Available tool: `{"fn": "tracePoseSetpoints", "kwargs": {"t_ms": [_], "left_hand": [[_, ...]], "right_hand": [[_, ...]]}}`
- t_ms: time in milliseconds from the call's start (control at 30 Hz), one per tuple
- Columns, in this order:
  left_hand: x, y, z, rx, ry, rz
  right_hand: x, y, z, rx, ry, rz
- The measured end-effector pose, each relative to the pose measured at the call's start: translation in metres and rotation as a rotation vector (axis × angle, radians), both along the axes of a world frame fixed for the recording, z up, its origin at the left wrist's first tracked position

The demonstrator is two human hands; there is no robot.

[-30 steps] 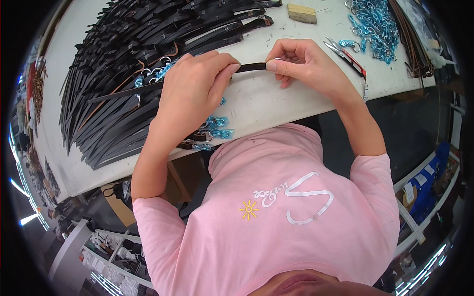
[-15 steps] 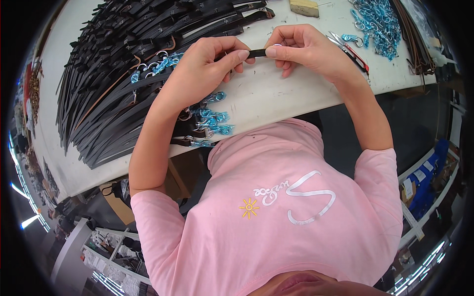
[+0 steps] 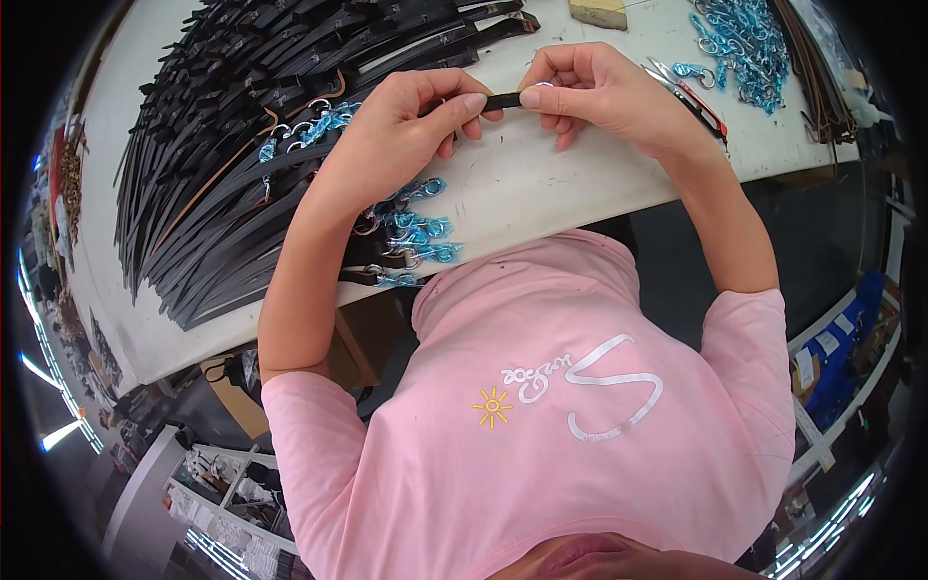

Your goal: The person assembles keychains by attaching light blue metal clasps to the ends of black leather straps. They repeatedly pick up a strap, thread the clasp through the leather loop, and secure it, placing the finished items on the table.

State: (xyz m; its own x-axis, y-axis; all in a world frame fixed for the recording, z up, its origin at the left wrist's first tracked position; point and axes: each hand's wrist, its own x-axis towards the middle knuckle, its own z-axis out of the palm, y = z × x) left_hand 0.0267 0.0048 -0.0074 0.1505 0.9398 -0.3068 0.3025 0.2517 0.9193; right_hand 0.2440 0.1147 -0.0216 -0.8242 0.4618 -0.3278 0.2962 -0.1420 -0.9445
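Observation:
My left hand (image 3: 401,130) and my right hand (image 3: 592,89) meet over the white table (image 3: 541,184), both pinching a short black strap (image 3: 503,100) between thumbs and fingertips. The strap is held level just above the tabletop. Left of my hands lies a big heap of black straps (image 3: 251,126) fitted with metal rings and blue-wrapped clips (image 3: 416,227). Only a small part of the held strap shows between my fingers.
A pile of blue-wrapped metal clips (image 3: 739,43) lies at the far right of the table, with a red-handled tool (image 3: 696,92) beside my right wrist. A tan block (image 3: 597,12) sits at the far edge. Brown straps (image 3: 822,68) run along the right side.
Both hands have drawn closer together along the black strap, so less of it shows between them. The hands sit slightly farther from my body than before.

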Motion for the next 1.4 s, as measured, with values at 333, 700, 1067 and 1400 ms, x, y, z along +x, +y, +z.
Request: {"fn": "tracePoseSetpoints", "kwargs": {"t_ms": [333, 700, 1067, 1400], "left_hand": [[0.010, 0.005, 0.003, 0.055, 0.150, -0.023], [0.010, 0.006, -0.002, 0.061, 0.130, 0.002], [0.011, 0.006, -0.003, 0.106, 0.129, 0.008], [0.015, 0.005, -0.012, 0.090, 0.166, 0.055]], "right_hand": [[0.000, -0.003, -0.002, 0.002, 0.020, -0.017], [0.002, -0.005, -0.002, 0.036, 0.016, -0.027], [0.002, -0.005, -0.004, 0.018, 0.030, -0.037], [-0.001, -0.008, -0.005, 0.041, 0.011, -0.060]]}}
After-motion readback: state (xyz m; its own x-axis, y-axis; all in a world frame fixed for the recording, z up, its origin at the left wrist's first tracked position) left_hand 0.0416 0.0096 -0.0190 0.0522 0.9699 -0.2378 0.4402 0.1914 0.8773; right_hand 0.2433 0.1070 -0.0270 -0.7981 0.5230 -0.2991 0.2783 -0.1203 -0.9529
